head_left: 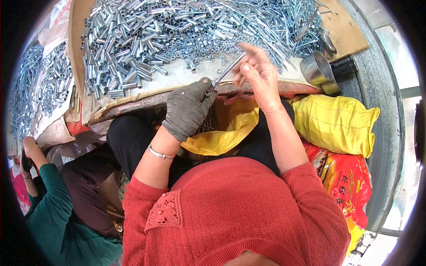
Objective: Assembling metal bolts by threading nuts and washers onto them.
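Note:
My left hand (188, 107), in a grey knit glove, is closed around the lower end of a long metal bolt (228, 69). My bare right hand (256, 75) pinches the bolt's upper end with fingertips, thumb up. Both hands hover at the near edge of a board (177, 80) heaped with shiny metal sleeves (133, 40) and small nuts (208, 55). Whether a sleeve or nut sits on the bolt is hidden by the fingers.
A metal cup (316, 68) stands at the board's right end. A yellow sack (337, 124) and a red printed bag (346, 181) lie to my right. Another person in a green sleeve (49, 204) sits at my left beside a second pile of sleeves (42, 84).

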A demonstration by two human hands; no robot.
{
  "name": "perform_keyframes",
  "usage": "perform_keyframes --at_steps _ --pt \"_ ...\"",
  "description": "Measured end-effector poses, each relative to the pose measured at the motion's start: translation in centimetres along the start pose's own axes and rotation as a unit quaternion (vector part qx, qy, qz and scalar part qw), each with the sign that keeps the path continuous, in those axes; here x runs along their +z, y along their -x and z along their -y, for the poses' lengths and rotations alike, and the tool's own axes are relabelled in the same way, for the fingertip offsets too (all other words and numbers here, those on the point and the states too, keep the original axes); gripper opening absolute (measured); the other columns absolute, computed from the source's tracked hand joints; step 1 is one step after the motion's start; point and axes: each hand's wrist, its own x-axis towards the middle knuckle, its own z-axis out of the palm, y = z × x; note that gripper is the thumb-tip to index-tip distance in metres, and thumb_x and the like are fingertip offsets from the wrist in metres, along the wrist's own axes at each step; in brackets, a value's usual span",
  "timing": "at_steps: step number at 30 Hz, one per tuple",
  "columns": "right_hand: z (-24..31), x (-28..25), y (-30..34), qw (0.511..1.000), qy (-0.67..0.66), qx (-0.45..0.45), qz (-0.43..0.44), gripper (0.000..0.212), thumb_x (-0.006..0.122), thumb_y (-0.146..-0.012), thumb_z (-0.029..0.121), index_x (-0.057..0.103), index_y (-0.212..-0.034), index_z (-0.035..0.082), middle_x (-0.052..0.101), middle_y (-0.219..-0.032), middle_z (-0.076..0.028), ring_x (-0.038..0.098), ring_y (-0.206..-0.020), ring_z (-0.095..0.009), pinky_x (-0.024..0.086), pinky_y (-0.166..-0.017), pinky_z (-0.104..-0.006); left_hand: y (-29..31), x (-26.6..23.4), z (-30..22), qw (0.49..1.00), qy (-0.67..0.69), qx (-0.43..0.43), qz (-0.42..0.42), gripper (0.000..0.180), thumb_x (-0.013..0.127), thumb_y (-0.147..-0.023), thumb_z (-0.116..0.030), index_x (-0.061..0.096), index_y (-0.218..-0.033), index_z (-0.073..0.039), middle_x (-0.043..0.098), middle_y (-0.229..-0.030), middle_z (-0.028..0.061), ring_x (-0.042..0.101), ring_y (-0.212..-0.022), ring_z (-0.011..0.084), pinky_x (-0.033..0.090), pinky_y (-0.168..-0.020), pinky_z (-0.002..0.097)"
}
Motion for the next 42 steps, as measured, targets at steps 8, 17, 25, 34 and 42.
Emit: perform_keyframes --at_steps 8,17,25,34,42 --pt "-2.2 1.8 0.3 0.952 -0.029 0.194 0.235 0.026 0.060 -0.089 0.019 0.062 -0.107 0.001 0.062 -0.083 -0.005 0.057 -0.070 -0.010 0.046 -0.058 -0.0225 0.0 -0.5 0.9 0.992 0.071 -0.023 0.102 0.025 0.058 -0.085 -0.030 0.062 -0.093 -0.006 0.063 -0.077 0.0169 0.061 -0.072 0.0364 0.047 -0.062 0.0445" --pt "-0.6 4.7 2.0 0.959 0.057 -0.191 0.202 0.043 0.046 -0.095 0.036 0.060 -0.115 0.000 0.060 -0.116 -0.012 0.053 -0.112 -0.023 0.039 -0.097 -0.0355 -1.6 -3.4 5.1 0.989 -0.013 -0.073 -0.131 0.026 0.067 -0.071 -0.009 0.061 -0.096 -0.007 0.059 -0.087 0.0114 0.059 -0.069 0.0297 0.047 -0.058 0.0387" --pt "-0.5 3.3 0.6 0.996 0.059 0.029 0.067 0.044 0.048 -0.095 0.038 0.063 -0.102 -0.003 0.063 -0.099 -0.013 0.060 -0.092 -0.018 0.046 -0.085 -0.0293 -0.1 -0.5 0.7 0.997 0.000 -0.007 -0.077 0.015 0.064 -0.081 -0.022 0.062 -0.084 -0.007 0.060 -0.074 0.0133 0.060 -0.066 0.0326 0.047 -0.058 0.0398" --pt "-0.9 3.2 -0.6 0.985 -0.100 0.093 0.108 0.040 0.058 -0.088 0.040 0.062 -0.079 0.001 0.061 -0.062 -0.007 0.056 -0.057 -0.015 0.045 -0.059 -0.0290 0.5 0.6 0.2 0.997 -0.036 0.045 -0.051 0.016 0.061 -0.083 -0.024 0.059 -0.082 -0.008 0.061 -0.072 0.0124 0.060 -0.064 0.0304 0.046 -0.056 0.0409" --pt "0.3 0.5 0.6 0.957 0.215 0.099 0.167 0.037 0.060 -0.087 0.033 0.056 -0.065 0.003 0.049 -0.051 -0.007 0.049 -0.047 -0.017 0.038 -0.047 -0.0328 0.0 -0.2 -2.0 0.984 -0.150 0.099 -0.018 0.015 0.062 -0.082 -0.024 0.061 -0.080 -0.009 0.063 -0.073 0.0111 0.061 -0.063 0.0283 0.045 -0.053 0.0389"
